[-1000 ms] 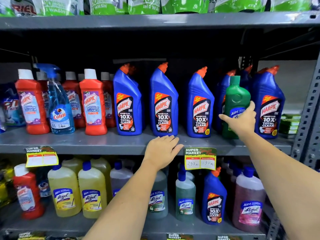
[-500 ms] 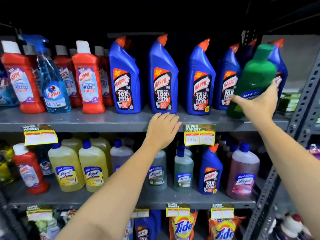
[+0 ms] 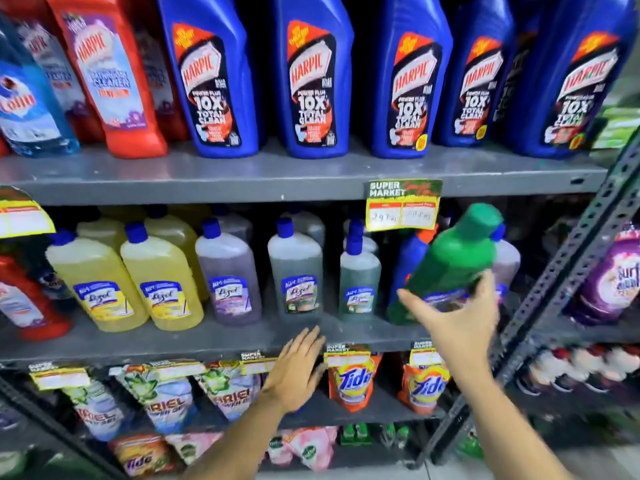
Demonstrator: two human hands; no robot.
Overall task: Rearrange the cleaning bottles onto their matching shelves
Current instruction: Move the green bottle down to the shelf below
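My right hand [image 3: 460, 320] grips a green bottle [image 3: 453, 261] with a green cap, tilted, in front of the right end of the middle shelf [image 3: 207, 341]. That shelf carries yellow Lizol bottles [image 3: 159, 282], greyish Lizol bottles [image 3: 294, 275] and one blue Harpic bottle [image 3: 408, 261] partly hidden behind the green one. My left hand [image 3: 298, 368] is open and flat at the front edge of the middle shelf, holding nothing. The upper shelf [image 3: 277, 174] carries a row of blue Harpic bottles [image 3: 311, 84] and red Harpic bottles [image 3: 107, 74].
A blue Colin spray bottle [image 3: 27, 109] stands at the upper left. A price tag [image 3: 401, 206] hangs from the upper shelf edge. Tide pouches [image 3: 351, 379] and Ariel pouches [image 3: 162, 400] fill the lower shelf. A perforated metal upright [image 3: 568, 268] borders the right side.
My right hand has carried the green bottle down from the upper shelf to the middle shelf level. My left hand has dropped from the upper shelf edge to the middle shelf edge. The view has tilted down.
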